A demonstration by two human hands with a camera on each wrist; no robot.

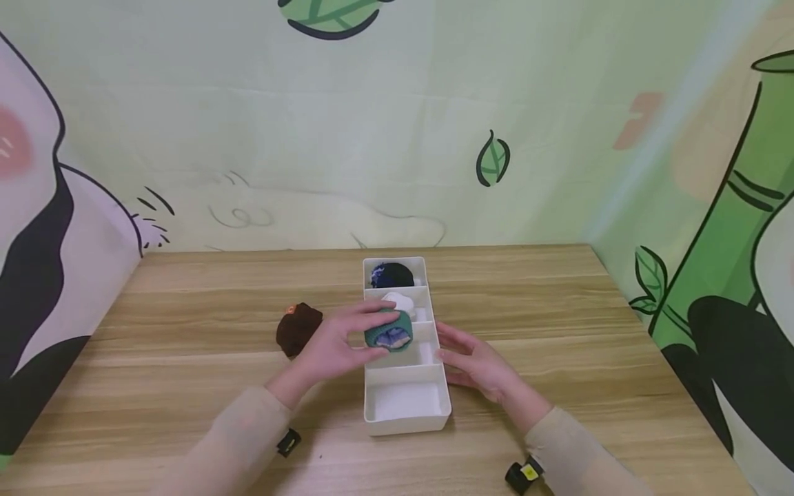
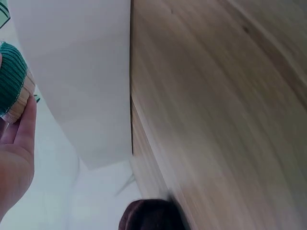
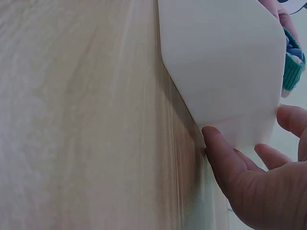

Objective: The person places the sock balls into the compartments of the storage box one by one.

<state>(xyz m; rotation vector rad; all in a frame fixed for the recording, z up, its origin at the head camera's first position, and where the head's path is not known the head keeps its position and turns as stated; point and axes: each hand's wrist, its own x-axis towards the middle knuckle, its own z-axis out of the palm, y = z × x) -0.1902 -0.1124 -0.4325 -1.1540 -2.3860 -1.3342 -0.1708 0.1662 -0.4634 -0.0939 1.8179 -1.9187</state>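
My left hand [image 1: 338, 337] pinches a green ribbed bundle of rolled socks [image 1: 389, 334] with a cream band and blue inside. The bundle is over the third compartment from the back of a long white divided box [image 1: 406, 415]. A dark sock bundle [image 1: 393, 275] sits in the rearmost compartment, and a white bundle [image 1: 402, 304] lies in the second. My right hand [image 1: 480, 365] rests its extended fingers against the box's right side, seen also in the right wrist view, where the fingertips touch the white wall [image 3: 225, 72].
A brown sock bundle [image 1: 298, 329] with an orange mark lies on the wooden table [image 1: 186, 317], left of the box and close behind my left hand. A printed cloth backdrop [image 1: 372, 138] rises at the table's far edge.
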